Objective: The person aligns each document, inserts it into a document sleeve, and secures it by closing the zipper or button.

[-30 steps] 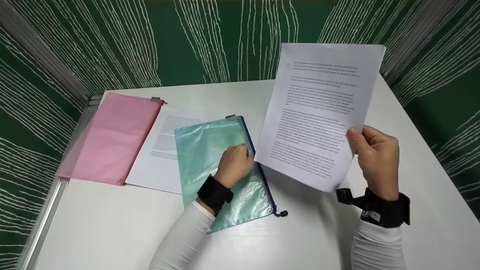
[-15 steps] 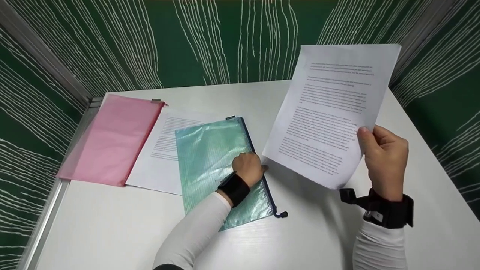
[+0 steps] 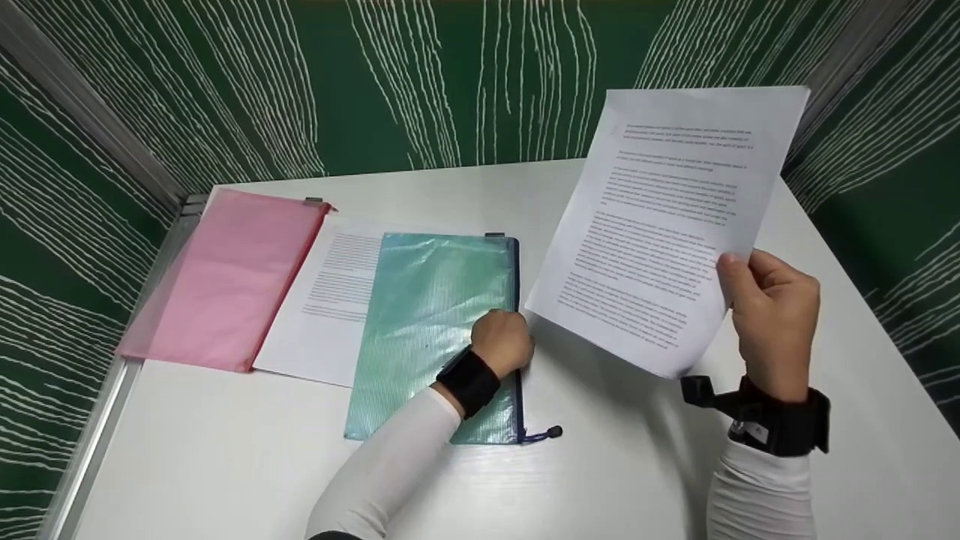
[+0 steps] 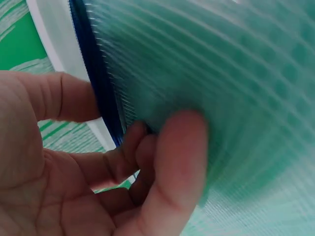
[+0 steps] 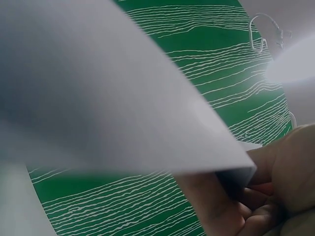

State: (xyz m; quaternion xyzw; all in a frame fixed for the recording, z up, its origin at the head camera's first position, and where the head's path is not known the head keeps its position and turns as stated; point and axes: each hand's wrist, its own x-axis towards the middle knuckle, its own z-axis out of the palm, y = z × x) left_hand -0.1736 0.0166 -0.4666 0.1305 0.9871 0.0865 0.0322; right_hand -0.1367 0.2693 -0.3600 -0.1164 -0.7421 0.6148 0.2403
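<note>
A teal see-through zipper pouch with a dark blue zip lies on the table. At the middle of its zip edge, my left hand grips it with curled fingers. Close up in the left wrist view, the thumb and fingers are about the pouch's zip edge. Raised over the right side, a printed paper is pinched at its right edge between the thumb and fingers of my right hand. Whether it is one sheet or a thin stack is hard to tell. The right wrist view shows its curled pale surface.
A pink zipper pouch lies at the table's left. Between the pouches is another printed sheet, partly under the teal pouch. Green walls with white streaks stand behind the white table.
My left hand has moved to the right and down onto the zip edge. The teal pouch has turned so its zip edge runs nearly straight. The right hand and paper have shifted slightly right.
</note>
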